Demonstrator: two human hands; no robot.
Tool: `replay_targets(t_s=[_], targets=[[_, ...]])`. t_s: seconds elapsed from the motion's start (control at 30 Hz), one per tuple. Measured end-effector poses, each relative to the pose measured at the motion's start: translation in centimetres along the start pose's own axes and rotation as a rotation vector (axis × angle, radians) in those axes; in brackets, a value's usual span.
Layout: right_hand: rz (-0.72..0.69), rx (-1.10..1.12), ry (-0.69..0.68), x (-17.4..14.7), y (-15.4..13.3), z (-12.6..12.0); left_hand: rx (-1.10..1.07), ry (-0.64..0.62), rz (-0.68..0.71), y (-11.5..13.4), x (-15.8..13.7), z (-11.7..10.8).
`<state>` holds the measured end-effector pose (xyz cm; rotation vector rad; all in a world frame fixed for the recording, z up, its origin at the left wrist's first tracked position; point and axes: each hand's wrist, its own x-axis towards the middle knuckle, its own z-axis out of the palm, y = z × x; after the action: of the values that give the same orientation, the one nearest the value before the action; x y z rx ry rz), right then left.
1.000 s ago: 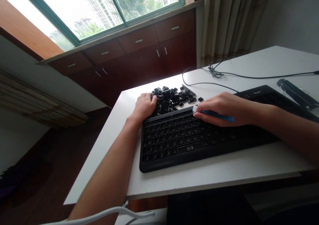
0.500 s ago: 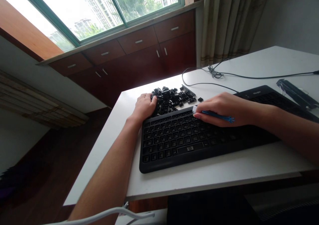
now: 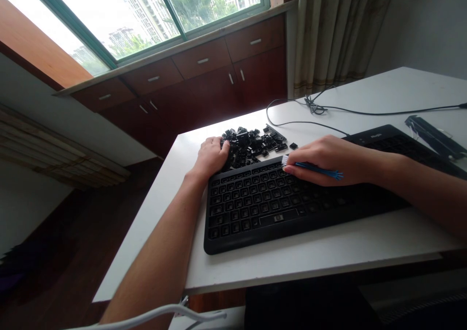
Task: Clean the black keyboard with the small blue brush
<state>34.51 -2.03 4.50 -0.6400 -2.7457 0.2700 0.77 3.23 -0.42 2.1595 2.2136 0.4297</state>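
Resting at the far left corner of the keyboard [image 3: 292,198], the left hand [image 3: 211,157] lies palm down with its fingers curled loosely over the frame's edge, gripping nothing; its fingertips touch the near side of the keycap pile [image 3: 251,142]. The forearm runs back toward the camera across the left edge of the white table [image 3: 328,257]. The keyboard is black and lies slanted across the table, its near left end close to the table's front edge; its keycaps are off, so rows of bare sockets show. The pile of loose black keycaps sits on the table just behind the keyboard's far left part, with a few caps strayed to its right. Right of the pile, the right hand [image 3: 328,159] is closed on a blue brush [image 3: 314,169], pinched between thumb and fingers; the white bristles stick out past the fingertips and meet the keyboard's top row, while the blue handle end shows under the palm. Behind this hand a thin black cable [image 3: 310,108] loops over the table and runs off to the right. At the far right a narrow black strip [image 3: 434,137] lies on the table beside the keyboard's right end. A white cord [image 3: 164,313] crosses the bottom of the view, below the table.
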Motion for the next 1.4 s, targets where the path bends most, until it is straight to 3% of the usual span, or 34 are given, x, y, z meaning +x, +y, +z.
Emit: replay_targets(t_s=[1.4], targets=[[-0.027,-0.041,0.022,0.05,-0.10,-0.15,-0.005,-0.012,-0.021,-0.09,0.14,-0.32]])
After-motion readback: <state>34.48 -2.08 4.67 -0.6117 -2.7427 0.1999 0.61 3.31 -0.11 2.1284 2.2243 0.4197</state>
